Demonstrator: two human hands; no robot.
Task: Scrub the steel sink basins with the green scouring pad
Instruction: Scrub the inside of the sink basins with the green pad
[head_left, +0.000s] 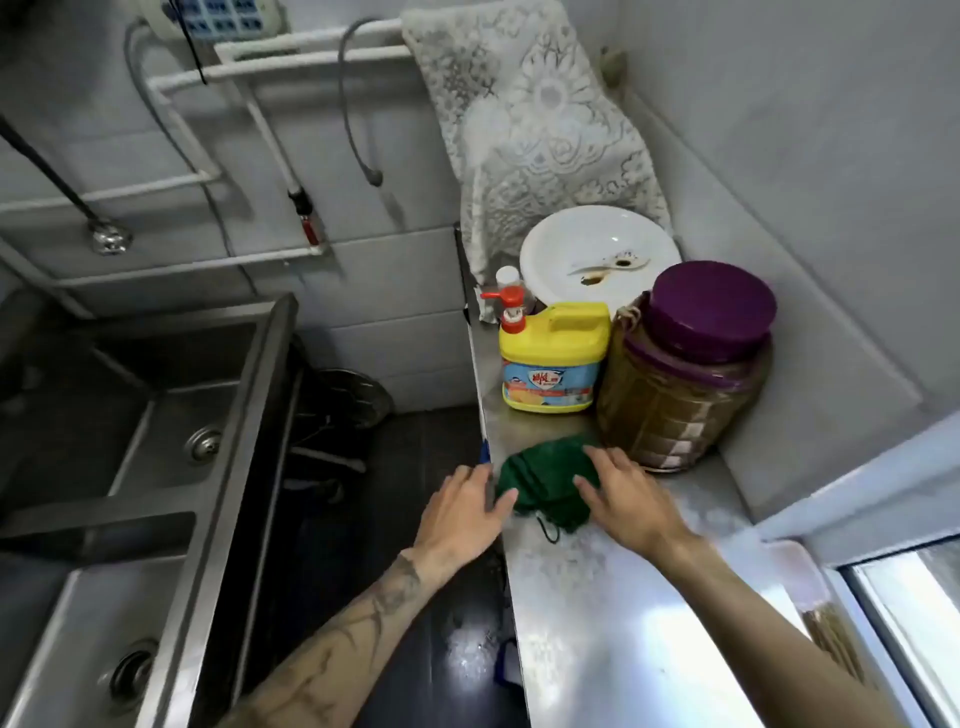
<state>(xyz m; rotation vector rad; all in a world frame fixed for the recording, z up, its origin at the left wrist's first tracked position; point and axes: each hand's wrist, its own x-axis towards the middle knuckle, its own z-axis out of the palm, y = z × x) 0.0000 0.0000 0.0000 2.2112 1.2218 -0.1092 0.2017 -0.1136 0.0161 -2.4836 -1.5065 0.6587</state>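
Observation:
The green scouring pad (543, 478) lies crumpled on a steel counter (623, 623) at the right, near its left edge. My left hand (465, 512) rests at the counter's edge with its fingertips touching the pad's left side. My right hand (626, 493) lies flat with spread fingers on the pad's right side. Neither hand has lifted the pad. The steel sink (130, 467) stands at the left with two basins, each showing a round drain; a gap of dark floor separates it from the counter.
Behind the pad stand a yellow dish-soap bottle (553, 358) with a red pump and a large jar (685, 369) with a purple lid. A white plate (600, 257) leans behind them under a lace cloth (535, 130). Pipes and hoses run along the tiled wall.

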